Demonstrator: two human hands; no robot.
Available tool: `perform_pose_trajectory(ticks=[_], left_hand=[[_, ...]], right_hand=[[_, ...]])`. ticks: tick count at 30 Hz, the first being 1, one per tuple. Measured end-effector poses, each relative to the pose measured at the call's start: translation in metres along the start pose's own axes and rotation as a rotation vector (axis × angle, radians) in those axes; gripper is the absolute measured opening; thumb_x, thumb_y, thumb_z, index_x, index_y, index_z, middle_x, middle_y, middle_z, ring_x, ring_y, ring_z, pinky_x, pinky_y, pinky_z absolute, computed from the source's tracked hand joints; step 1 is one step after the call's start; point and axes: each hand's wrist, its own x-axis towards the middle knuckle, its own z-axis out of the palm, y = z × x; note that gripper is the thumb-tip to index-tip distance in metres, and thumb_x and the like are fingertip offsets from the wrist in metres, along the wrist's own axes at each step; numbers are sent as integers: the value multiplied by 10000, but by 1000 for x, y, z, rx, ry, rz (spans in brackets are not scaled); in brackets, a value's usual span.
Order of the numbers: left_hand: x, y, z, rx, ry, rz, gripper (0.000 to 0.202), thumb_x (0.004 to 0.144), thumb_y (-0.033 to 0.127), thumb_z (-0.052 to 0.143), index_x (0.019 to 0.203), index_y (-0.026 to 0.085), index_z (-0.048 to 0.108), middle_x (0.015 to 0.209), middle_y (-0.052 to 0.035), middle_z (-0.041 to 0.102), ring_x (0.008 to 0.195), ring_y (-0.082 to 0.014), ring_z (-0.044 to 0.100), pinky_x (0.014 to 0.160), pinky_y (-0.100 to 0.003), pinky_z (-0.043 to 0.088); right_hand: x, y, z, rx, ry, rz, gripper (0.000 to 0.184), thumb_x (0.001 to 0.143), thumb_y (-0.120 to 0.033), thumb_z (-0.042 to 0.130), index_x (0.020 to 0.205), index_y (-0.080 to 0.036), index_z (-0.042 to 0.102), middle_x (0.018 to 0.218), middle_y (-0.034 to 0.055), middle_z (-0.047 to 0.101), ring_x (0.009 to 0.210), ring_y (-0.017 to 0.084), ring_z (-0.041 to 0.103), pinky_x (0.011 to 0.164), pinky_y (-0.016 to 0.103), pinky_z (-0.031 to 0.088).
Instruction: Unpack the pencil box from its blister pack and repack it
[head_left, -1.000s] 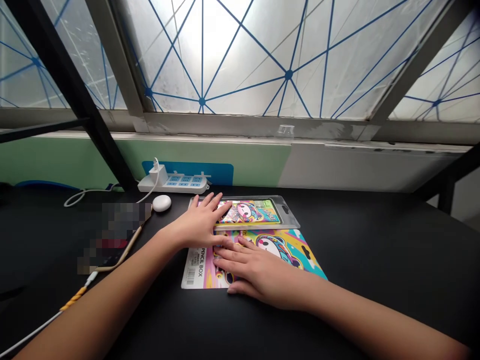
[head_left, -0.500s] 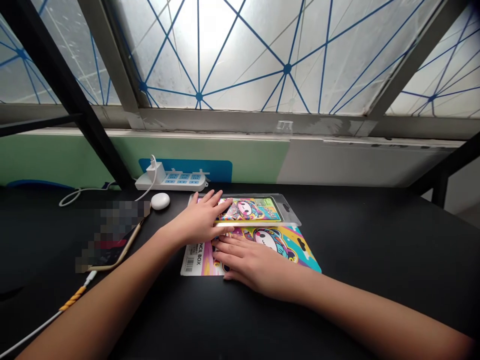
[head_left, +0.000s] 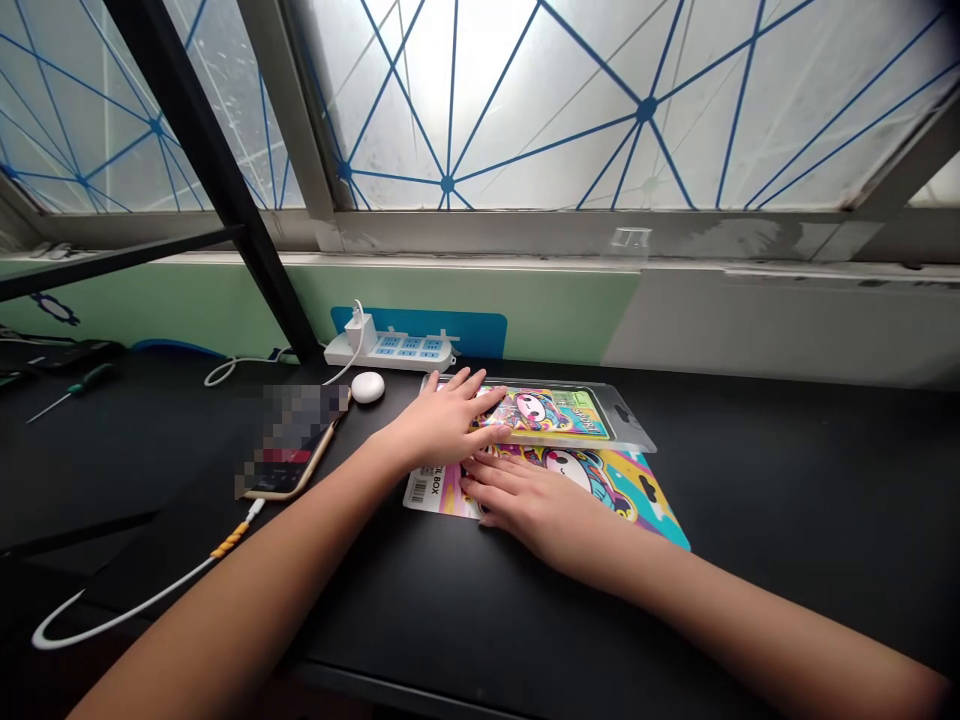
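Observation:
A colourful pencil box in a clear plastic pack [head_left: 559, 415] lies on the black table [head_left: 787, 470], at the far edge of its printed backing card [head_left: 637, 490], which is marked "PENCIL BOX". My left hand [head_left: 442, 425] rests flat on the pack's left end, fingers spread. My right hand [head_left: 525, 495] lies flat on the card just in front of the pack, fingers stretched out toward the left. Neither hand grips anything.
A phone [head_left: 292, 450] with a white cable [head_left: 135, 605] lies to the left. Behind it are a white oval case [head_left: 367, 387] and a power strip [head_left: 394, 350] against the wall. A screwdriver [head_left: 71, 388] lies far left. A black post [head_left: 217, 180] rises beside the window.
The view has swung left and pulled back a little, so the hands and pack now sit further right. Both hands stay flat on the pack and the card.

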Motion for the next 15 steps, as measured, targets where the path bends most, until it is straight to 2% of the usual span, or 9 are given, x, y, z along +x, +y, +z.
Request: perform_pose_trajectory(ticks=[4,10,15], left_hand=[[0,-2,0,4,8,27,707,1019,685,289,1602,288,332,1708,-131,177,1588,-322,130,1221,-657,111],[1,-6,-3,-9,-7,65,652,1036,640,313,1593,304,349,1706,-121,187,1589,-292,135,1237,-608,108],[0,-7,-5,-45,-14,72,638,1031,626,355,1593,324,349,1705,-94,196,1584,-307,157,1237,-623,104]], right_hand=[[1,3,-1,7,34,-13,417,1080,-328,418,1416,-168,606,1514,134,562,1434,268,482,1201,482,383],[1,9,-4,-99,17,-63,394,1080,-286,414,1405,-189,613,1456,127,619,1384,294,539,1147,540,433],[-4,9,-1,-149,81,-85,389,1074,-243,415,1405,-185,609,1435,131,636,1360,293,563,1092,513,483]])
